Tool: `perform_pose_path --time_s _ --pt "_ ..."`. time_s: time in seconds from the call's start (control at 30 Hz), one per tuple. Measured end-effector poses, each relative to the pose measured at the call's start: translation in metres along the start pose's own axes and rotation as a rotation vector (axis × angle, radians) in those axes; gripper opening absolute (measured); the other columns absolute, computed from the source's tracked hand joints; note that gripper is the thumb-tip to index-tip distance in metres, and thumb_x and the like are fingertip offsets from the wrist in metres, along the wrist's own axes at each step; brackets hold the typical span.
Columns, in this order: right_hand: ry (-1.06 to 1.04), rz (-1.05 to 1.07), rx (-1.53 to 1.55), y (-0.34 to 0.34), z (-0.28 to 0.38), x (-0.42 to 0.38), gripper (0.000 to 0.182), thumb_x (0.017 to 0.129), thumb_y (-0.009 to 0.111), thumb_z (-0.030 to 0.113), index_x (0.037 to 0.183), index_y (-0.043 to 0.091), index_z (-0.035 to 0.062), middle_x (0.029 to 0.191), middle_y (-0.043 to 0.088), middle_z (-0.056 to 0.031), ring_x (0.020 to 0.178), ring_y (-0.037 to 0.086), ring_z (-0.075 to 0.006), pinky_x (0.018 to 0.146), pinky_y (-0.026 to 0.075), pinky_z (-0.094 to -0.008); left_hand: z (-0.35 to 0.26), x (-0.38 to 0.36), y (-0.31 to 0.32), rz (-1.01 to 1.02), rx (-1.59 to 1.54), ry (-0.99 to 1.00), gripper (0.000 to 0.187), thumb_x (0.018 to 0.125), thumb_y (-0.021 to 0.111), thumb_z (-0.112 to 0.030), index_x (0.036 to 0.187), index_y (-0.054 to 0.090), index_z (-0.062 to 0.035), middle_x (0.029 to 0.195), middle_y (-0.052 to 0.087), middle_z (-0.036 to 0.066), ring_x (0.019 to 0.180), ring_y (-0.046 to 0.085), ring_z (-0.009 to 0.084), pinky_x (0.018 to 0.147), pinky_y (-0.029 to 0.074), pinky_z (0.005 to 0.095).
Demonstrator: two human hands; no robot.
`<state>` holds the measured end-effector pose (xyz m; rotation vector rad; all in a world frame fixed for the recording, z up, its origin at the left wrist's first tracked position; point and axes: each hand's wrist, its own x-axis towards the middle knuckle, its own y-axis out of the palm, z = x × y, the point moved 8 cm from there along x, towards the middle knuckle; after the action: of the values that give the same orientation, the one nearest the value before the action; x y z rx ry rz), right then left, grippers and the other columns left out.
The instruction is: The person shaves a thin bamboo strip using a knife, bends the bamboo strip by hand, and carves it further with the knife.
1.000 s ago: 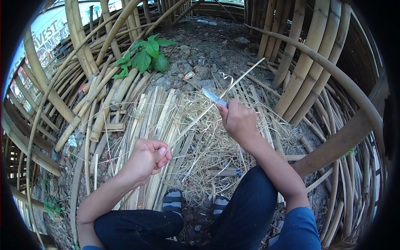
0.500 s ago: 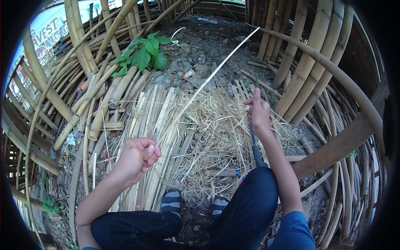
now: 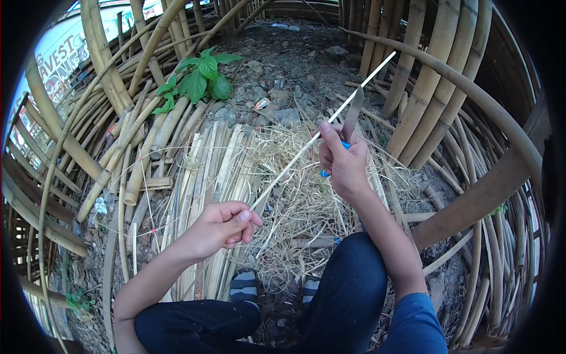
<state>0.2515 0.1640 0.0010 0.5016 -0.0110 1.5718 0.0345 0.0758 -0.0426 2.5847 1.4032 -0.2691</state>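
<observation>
The right hand (image 3: 344, 158) covers much of the knife's handle (image 3: 346, 145), and the strip's near end disappears inside the left hand (image 3: 231, 226). The banner's lettering (image 3: 62, 59) (upper left) is partly blocked by bamboo poles (image 3: 105, 56).

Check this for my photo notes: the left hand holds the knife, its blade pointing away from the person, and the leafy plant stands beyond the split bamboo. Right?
Not quite: the head view shows the knife in the right hand, not the left. Its blade does point away from the person, and the leafy plant does stand beyond the split bamboo.
</observation>
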Motion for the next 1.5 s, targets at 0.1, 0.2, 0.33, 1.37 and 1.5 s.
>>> perform_pose_path --time_s 0.1,0.2,0.33,1.37,1.5 --pt "0.038 0.069 -0.069 0.025 -0.005 -0.010 0.025 0.094 0.063 0.027 0.088 0.064 0.0025 0.057 0.045 0.0070 0.047 0.036 -0.0012 0.043 0.026 -0.0203 -0.015 0.011 0.004 -0.072 -0.016 0.085 0.027 0.102 0.046 -0.021 0.106 0.061 0.0012 0.071 0.056 0.003 0.051 0.036 0.0025 0.047 0.028 0.0168" --pt "0.060 0.139 -0.186 0.043 -0.012 -0.018 0.029 0.094 0.064 0.029 0.083 0.064 0.0023 0.060 0.049 0.0062 0.050 0.041 -0.0013 0.044 0.030 -0.0210 -0.027 0.017 0.004 -0.138 -0.020 0.139 0.027 0.102 0.047 -0.020 0.109 0.061 0.0015 0.071 0.056 0.001 0.051 0.036 0.0022 0.046 0.028 0.0167" --pt "-0.197 0.183 -0.462 0.059 0.005 -0.032 0.032 0.094 0.063 0.031 0.083 0.061 0.0006 0.058 0.051 0.0017 0.049 0.046 -0.0086 0.045 0.036 -0.0272 -0.036 0.016 0.001 -0.242 0.052 0.245 0.027 0.101 0.049 -0.020 0.112 0.063 0.0008 0.069 0.054 0.000 0.051 0.035 0.0013 0.045 0.027 0.0168" --pt "-0.790 0.200 -1.372 0.086 0.014 -0.054 0.044 0.091 0.060 0.041 0.069 0.050 0.0045 0.046 0.053 -0.0079 0.038 0.056 -0.0219 0.034 0.044 -0.0353 -0.038 -0.007 -0.001 -0.490 0.511 0.341 0.022 0.098 0.053 -0.014 0.102 0.067 0.0024 0.063 0.046 -0.004 0.058 0.039 0.0032 0.052 0.032 0.0221" --pt "-0.797 0.146 -1.468 0.075 0.017 -0.047 0.045 0.092 0.059 0.043 0.068 0.049 0.0054 0.047 0.053 -0.0074 0.037 0.056 -0.0205 0.033 0.044 -0.0335 -0.039 -0.012 -0.003 -0.534 0.515 0.339 0.022 0.098 0.053 -0.013 0.103 0.067 0.0033 0.058 0.046 -0.002 0.054 0.037 0.0038 0.048 0.031 0.0247"
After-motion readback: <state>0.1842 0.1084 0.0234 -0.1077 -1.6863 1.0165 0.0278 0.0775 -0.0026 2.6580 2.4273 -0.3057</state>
